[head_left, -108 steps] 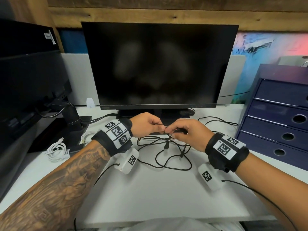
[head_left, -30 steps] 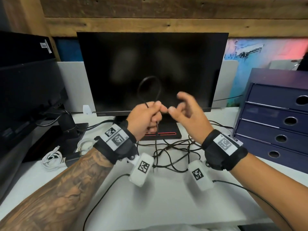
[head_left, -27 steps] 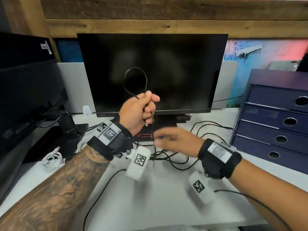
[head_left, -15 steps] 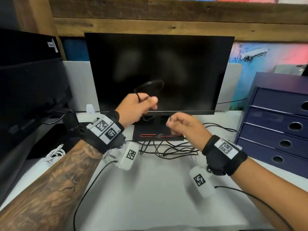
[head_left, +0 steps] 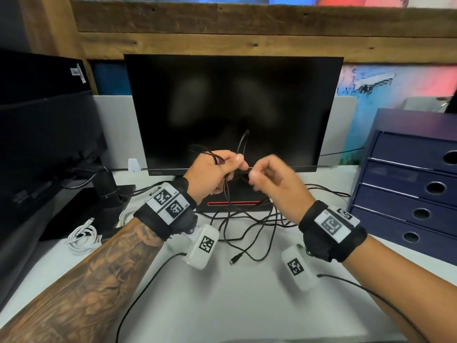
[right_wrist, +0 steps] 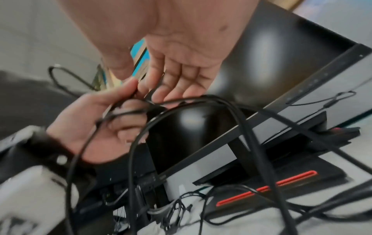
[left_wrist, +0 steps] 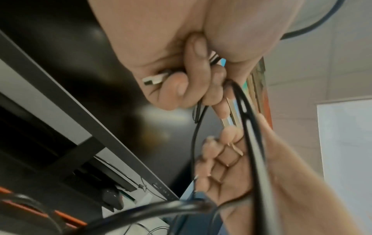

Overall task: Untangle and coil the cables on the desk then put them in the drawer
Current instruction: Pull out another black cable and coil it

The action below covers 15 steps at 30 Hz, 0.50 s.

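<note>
Change: both hands sit closer together than half a second ago, the right one raised to the level of the left; more of the black cable is gathered in the left fist.
Left hand [head_left: 212,174]: raised in front of the monitor [head_left: 232,112], fingers [left_wrist: 196,63] curled tight round several turns of black cable [head_left: 228,191]; a silver plug [left_wrist: 155,80] sticks out of the fist in the left wrist view.
Right hand [head_left: 274,184]: just beside the left, thumb and forefinger pinching a short stretch of the same cable, the other fingers loosely curled.
Cable, held part: a narrow loop stands up from the left fist, long axis near upright, tip pointing at the screen; strands hang straight down from the fist to the tabletop [head_left: 237,300].
Cable, loose part: a tangle lies flat on the tabletop in front of the monitor base [head_left: 233,203], between the two wrists, spread mostly left to right; one free plug end [head_left: 233,260] points toward the person.
Drawers [head_left: 415,184]: dark blue unit at the right edge of the tabletop, all fronts closed, well apart from the tangle.
White cable [head_left: 82,235]: coiled on the tabletop at far left, apart from the hands.
</note>
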### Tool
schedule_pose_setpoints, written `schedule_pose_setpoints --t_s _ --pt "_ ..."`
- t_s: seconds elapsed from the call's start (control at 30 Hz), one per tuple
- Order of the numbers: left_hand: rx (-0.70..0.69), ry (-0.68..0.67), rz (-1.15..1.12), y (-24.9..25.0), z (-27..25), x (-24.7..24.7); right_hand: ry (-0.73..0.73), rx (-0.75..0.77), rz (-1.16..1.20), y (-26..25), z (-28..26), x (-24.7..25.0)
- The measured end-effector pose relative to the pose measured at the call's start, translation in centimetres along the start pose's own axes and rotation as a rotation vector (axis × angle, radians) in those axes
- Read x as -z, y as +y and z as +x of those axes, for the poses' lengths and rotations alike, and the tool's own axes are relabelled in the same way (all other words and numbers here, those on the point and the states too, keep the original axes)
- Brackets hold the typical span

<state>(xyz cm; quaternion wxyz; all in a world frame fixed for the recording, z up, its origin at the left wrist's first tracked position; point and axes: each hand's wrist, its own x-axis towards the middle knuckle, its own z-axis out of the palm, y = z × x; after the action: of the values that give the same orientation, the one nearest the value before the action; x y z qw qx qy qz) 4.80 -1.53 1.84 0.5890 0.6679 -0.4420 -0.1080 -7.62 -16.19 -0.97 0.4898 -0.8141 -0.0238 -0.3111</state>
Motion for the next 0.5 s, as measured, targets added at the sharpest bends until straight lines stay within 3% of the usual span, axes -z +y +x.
schedule_pose_setpoints --t_s 0.1,0.27,0.37,0.5 --pt "0.023 -0.029 -0.114 0.3 0.1 0.0 -0.166 -0.025 -0.106 -0.1 -1.0 -1.4" --pt "-0.059 0.033 -0.032 0.6 0.1 0.3 -0.4 -0.111 -0.175 -0.7 -1.2 -1.7" --pt "-0.081 0.203 -0.118 1.1 0.7 1.8 -0.414 -0.07 -0.294 -0.6 -1.1 -0.7" --pt "-0.086 0.396 -0.251 1.4 1.3 4.8 -0.28 -0.107 -0.232 -0.5 -0.2 0.8"
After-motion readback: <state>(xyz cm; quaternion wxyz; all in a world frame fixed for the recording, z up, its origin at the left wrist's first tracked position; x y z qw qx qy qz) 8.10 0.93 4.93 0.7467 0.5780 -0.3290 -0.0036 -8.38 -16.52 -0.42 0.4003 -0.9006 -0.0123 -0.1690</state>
